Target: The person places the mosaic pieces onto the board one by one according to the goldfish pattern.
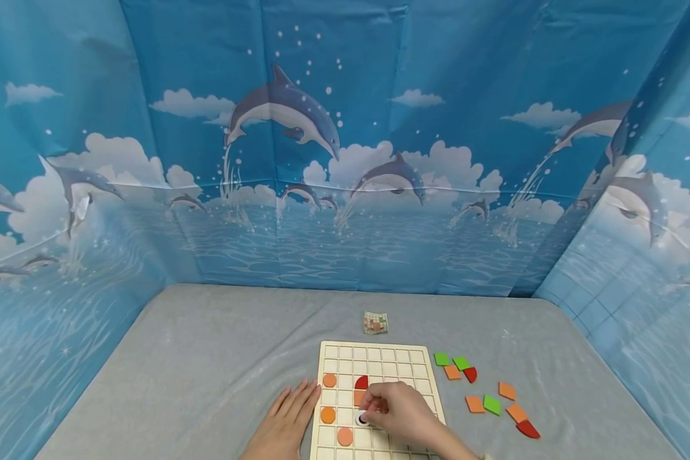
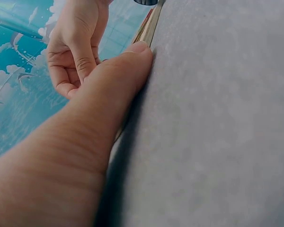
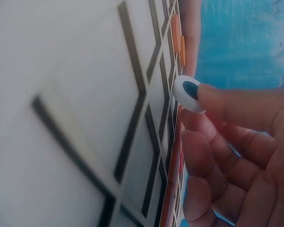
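Note:
Low in the head view, a cream grid board (image 1: 374, 345) lies on the grey cloth. My right hand (image 1: 401, 410) is over its middle and pinches a white disc with a black centre (image 3: 183, 91), like an eye piece, between thumb and forefinger. The disc is right at the board's surface. Just above it on the grid are an orange square (image 1: 358, 398), partly hidden by the hand, and a red quarter-circle (image 1: 361, 382). Orange discs (image 1: 328, 415) occupy several cells further left. With fingers straight, my left hand (image 1: 287, 415) rests against the board's left edge.
Right of the board lie loose pieces: green squares (image 1: 492, 405), orange squares (image 1: 506, 391) and red quarter-circles (image 1: 528, 429). A small patterned card (image 1: 375, 323) sits beyond the board's far edge. Blue dolphin-print curtains (image 1: 345, 255) enclose the back and sides.

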{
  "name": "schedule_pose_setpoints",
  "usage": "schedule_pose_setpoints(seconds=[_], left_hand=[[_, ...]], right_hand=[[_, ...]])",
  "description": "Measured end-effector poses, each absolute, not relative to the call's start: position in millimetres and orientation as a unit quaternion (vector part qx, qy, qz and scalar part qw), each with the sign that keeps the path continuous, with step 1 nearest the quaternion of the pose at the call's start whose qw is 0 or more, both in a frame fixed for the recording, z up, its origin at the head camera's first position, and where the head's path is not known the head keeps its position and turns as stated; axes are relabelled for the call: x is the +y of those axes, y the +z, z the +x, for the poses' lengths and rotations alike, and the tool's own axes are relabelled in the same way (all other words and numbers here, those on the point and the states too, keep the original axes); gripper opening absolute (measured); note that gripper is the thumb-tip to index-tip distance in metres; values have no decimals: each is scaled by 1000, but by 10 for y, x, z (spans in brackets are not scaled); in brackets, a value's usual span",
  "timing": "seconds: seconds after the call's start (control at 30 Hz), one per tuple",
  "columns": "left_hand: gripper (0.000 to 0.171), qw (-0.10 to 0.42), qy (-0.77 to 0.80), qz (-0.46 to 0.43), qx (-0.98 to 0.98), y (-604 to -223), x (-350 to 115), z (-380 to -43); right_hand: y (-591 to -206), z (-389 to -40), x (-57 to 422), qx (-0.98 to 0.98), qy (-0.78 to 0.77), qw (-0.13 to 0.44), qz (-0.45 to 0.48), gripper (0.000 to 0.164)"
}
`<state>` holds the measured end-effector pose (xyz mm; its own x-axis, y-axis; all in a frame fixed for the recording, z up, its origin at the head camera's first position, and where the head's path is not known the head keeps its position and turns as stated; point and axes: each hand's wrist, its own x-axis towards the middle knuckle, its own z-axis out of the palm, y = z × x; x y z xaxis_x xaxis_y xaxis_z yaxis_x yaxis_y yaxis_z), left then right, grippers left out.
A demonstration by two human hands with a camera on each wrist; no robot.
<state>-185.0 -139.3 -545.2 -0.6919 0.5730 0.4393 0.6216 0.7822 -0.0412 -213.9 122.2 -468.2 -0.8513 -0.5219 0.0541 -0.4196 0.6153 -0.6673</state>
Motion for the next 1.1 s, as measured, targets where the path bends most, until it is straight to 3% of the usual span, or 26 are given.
schedule_pose_setpoints(seconds=[1.1], left_hand=[[109,209,-51,-320,-923,-5453,-1389,-1854]], right_hand=[[-4684,-2123,1189,922,-307,46,-233,13]])
